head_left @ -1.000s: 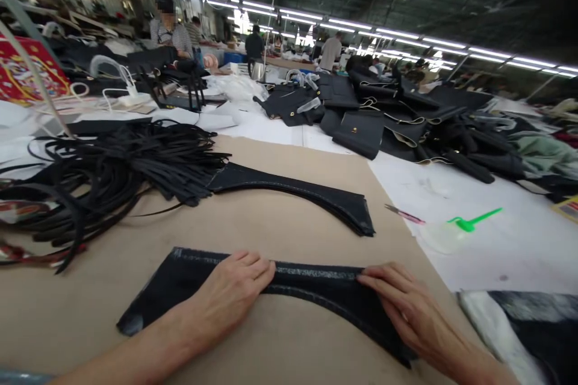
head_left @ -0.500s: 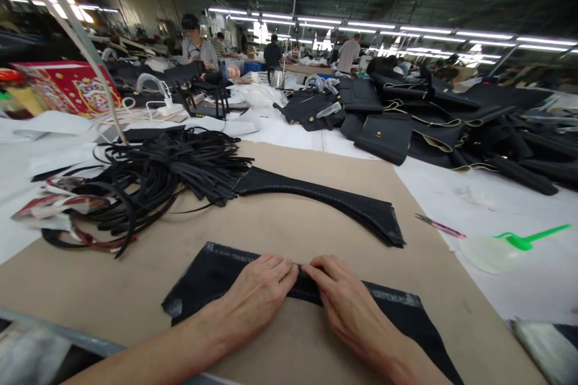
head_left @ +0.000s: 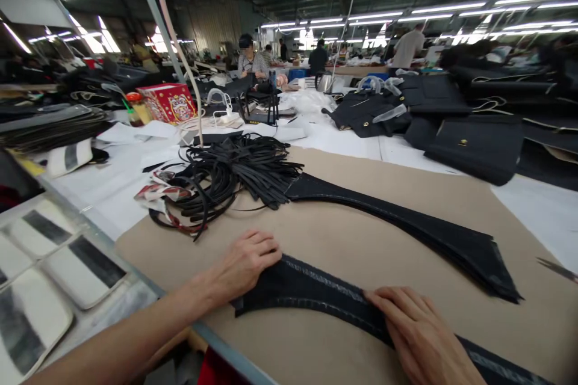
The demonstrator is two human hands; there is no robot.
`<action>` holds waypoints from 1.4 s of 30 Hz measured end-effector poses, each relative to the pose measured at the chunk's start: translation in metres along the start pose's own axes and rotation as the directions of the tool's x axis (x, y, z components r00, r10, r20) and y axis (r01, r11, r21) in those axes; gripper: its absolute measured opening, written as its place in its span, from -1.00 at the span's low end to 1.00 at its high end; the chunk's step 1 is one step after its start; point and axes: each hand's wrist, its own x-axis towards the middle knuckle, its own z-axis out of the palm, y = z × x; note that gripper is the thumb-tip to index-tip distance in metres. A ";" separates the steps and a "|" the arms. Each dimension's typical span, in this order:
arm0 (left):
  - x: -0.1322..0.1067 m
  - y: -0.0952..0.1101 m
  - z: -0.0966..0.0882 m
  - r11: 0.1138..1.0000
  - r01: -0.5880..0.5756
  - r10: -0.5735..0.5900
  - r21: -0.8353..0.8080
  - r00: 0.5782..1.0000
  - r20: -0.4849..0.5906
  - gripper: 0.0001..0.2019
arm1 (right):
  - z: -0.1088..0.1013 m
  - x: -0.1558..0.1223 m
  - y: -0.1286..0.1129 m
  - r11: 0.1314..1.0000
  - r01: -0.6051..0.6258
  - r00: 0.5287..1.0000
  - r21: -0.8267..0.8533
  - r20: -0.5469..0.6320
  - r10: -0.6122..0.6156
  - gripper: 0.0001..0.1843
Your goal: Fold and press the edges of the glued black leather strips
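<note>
A curved black leather piece (head_left: 316,295) with a shiny strip along its upper edge lies on the brown board (head_left: 361,234) in front of me. My left hand (head_left: 246,261) rests on its left end, fingers curled down over the edge. My right hand (head_left: 418,337) presses flat on the piece further right, fingers together and stretched out. A second, similar curved black piece (head_left: 406,228) lies just beyond, untouched.
A tangle of black straps (head_left: 226,177) lies at the board's far left corner. Stacked black bag panels (head_left: 469,144) cover the white table at the right. White-and-black pieces (head_left: 67,264) sit on a lower shelf at left. Other people work at far tables.
The view has swung left. My right hand slid from beside the left hand to further right along the piece; my left hand shifted to the piece's left end.
</note>
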 end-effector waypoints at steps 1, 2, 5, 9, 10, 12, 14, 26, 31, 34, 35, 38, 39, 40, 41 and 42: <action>-0.005 -0.008 -0.002 1.000 0.004 -0.004 0.029 1.000 -0.012 -0.68 | 0.000 0.001 0.000 1.000 -0.010 1.000 0.003 -0.012 0.010 -0.66; -0.008 -0.015 -0.004 0.999 0.019 -0.018 0.047 1.000 -0.021 -0.68 | 0.001 0.001 0.000 1.000 -0.024 0.999 0.007 -0.029 0.024 -0.69; -0.009 -0.022 -0.009 0.987 0.160 -0.160 -0.013 0.983 -0.089 -0.68 | 0.005 -0.001 0.000 0.996 -0.088 0.992 0.026 -0.093 0.090 -0.76; 0.003 -0.014 -0.010 0.896 0.356 -0.382 -0.264 0.922 -0.054 -0.71 | 0.011 0.008 -0.005 0.981 -0.190 0.975 0.040 -0.113 0.193 -0.81; 0.007 -0.012 -0.010 0.878 0.375 -0.395 -0.298 0.919 -0.007 -0.72 | 0.012 0.014 -0.009 0.978 -0.202 0.973 0.053 -0.103 0.206 -0.80; 0.014 -0.010 -0.013 0.862 0.396 -0.393 -0.315 0.916 0.074 -0.76 | 0.016 0.033 -0.022 0.972 -0.210 0.974 0.101 -0.060 0.217 -0.78; 0.020 -0.010 -0.018 0.866 0.401 -0.377 -0.300 0.916 0.137 -0.80 | 0.021 0.057 -0.039 0.963 -0.221 0.975 0.155 0.029 0.219 -0.75; 0.031 -0.022 -0.020 0.901 0.340 -0.275 -0.271 0.929 0.249 -0.84 | 0.048 0.125 -0.076 0.943 -0.302 0.926 0.141 0.278 0.255 -0.88; 0.025 -0.022 -0.016 0.921 0.285 -0.240 -0.266 0.952 0.189 -0.82 | 0.054 0.121 -0.072 0.923 -0.281 0.949 0.262 0.222 0.226 -0.85; 0.020 -0.021 -0.012 0.945 0.236 -0.210 -0.226 0.969 0.131 -0.81 | 0.056 0.117 -0.071 0.921 -0.236 0.961 0.311 0.213 0.174 -0.81; 0.018 -0.020 -0.011 0.956 0.212 -0.193 -0.202 0.975 0.109 -0.81 | 0.056 0.116 -0.070 0.923 -0.216 0.966 0.317 0.207 0.155 -0.79; 0.013 -0.018 -0.008 0.982 0.130 -0.126 -0.137 0.991 0.041 -0.82 | 0.056 0.113 -0.070 0.938 -0.158 0.976 0.309 0.195 0.100 -0.75; 0.012 -0.017 -0.008 0.987 0.107 -0.105 -0.123 0.994 0.021 -0.82 | 0.056 0.112 -0.070 0.943 -0.138 0.978 0.304 0.193 0.081 -0.75; 0.011 -0.016 -0.007 0.990 0.088 -0.088 -0.109 0.996 0.004 -0.83 | 0.055 0.111 -0.070 0.947 -0.120 0.980 0.300 0.189 0.064 -0.76; 0.010 -0.016 -0.007 0.993 0.072 -0.073 -0.093 0.997 -0.009 -0.83 | 0.055 0.110 -0.071 0.950 -0.099 0.982 0.297 0.181 0.046 -0.76; 0.009 -0.015 -0.007 0.996 0.058 -0.059 -0.075 0.998 -0.020 -0.83 | 0.055 0.109 -0.071 0.954 -0.078 0.985 0.291 0.172 0.028 -0.76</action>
